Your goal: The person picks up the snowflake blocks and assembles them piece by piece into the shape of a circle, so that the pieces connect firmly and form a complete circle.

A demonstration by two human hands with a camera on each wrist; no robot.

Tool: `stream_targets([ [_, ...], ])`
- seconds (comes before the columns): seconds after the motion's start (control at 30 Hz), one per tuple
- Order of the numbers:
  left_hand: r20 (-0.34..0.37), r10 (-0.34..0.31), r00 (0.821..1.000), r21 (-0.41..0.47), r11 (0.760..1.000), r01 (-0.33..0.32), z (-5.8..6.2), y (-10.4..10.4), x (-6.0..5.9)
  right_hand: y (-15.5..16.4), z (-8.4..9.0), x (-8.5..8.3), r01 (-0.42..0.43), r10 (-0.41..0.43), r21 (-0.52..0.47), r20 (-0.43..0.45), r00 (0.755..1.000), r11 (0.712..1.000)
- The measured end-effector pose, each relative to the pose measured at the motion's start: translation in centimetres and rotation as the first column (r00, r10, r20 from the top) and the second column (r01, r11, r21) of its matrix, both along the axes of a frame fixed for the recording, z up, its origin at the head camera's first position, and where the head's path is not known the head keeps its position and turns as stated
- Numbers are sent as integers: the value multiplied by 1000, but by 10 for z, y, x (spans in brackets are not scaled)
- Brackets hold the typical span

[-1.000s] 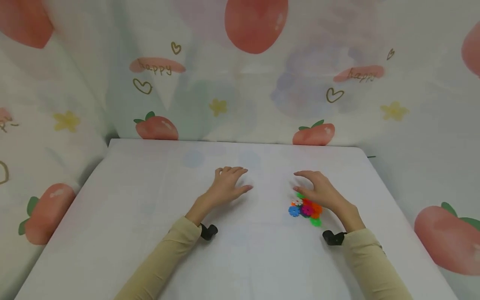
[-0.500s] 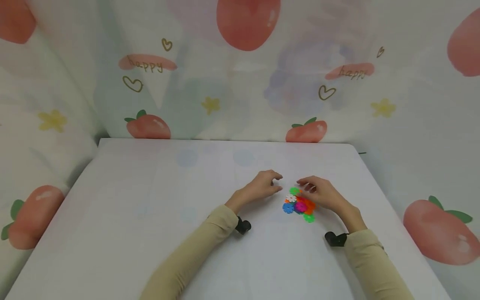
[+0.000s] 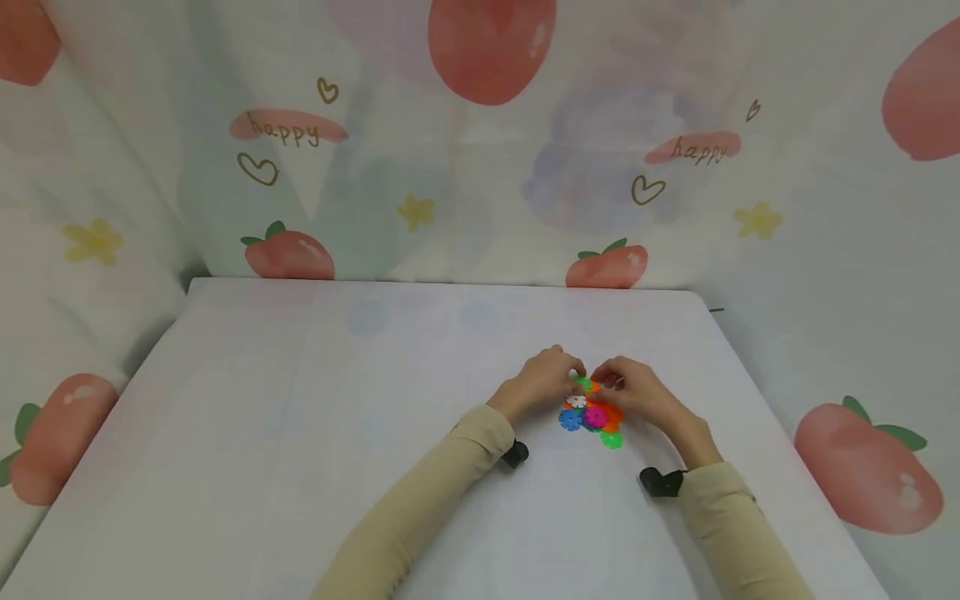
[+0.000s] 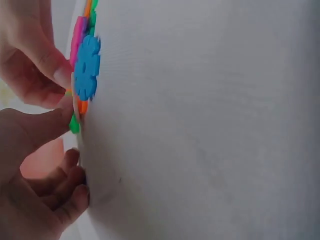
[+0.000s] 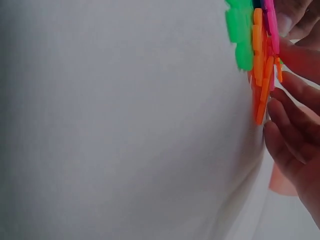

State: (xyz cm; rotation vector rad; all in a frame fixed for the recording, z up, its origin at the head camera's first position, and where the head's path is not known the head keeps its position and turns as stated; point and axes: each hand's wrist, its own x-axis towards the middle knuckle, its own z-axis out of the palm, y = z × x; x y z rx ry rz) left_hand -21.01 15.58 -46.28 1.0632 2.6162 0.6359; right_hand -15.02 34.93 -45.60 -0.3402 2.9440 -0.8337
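Note:
A small pile of flower-shaped interlocking discs lies on the white table, with a blue disc [image 3: 570, 419], a magenta disc [image 3: 596, 416] and a white disc [image 3: 576, 402] on its near left side. At the pile's far edge my left hand [image 3: 542, 382] pinches a green disc [image 3: 584, 383] between thumb and index finger. Facing it, my right hand [image 3: 633, 389] pinches an orange disc [image 5: 279, 70] between thumb and index finger. The fingertips of both hands nearly meet. Other orange discs [image 5: 257, 50] lie under the right hand, partly hidden.
Another green disc [image 3: 612, 439] lies at the near edge of the pile. Black wrist mounts [image 3: 662, 482] sit below both hands. A patterned curtain [image 3: 450, 167] hangs behind the white table [image 3: 300, 417] and at its sides.
My left hand has moved right across the table to the pile and taken the green disc. My right hand has closed its fingers on an orange disc at the far edge.

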Motion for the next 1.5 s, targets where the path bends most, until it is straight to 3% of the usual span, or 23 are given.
stream_targets([
  [0.07, 4, 16, 1000, 10, 1000, -16, -1, -3, -1, -3, 0, -1, 16, -16, -1, 4, 1000, 1000],
  [0.23, 96, 19, 995, 150, 988, -34, -3, -26, -7, -15, 2, -3, 51, -51, 2, 12, 999, 999],
  [0.37, 117, 33, 993, 223, 973, -59, -4, -59, -15, -27, 3, -9, 27, -27, -10, -7, 1000, 1000],
  [0.53, 143, 102, 984, 296, 945, -141, -2, -106, -23, -42, 5, -16, -4, 3, -49, -17, 1000, 999],
  [0.7, 225, 198, 954, 352, 897, -268, -1, -149, -24, -61, 4, -25, -24, 23, -96, -14, 1000, 995],
  [0.93, 333, 277, 901, 446, 796, -410, 2, -191, -15, -99, 4, -43, -66, 56, -157, -70, 996, 985],
  [1.17, 384, 295, 875, 495, 734, -464, 1, -208, -3, -140, 8, -50, -71, 71, -318, -11, 997, 946],
  [1.5, 376, 275, 885, 590, 665, -458, 2, -212, 6, -173, 8, -49, -53, 85, -536, 35, 996, 843],
])
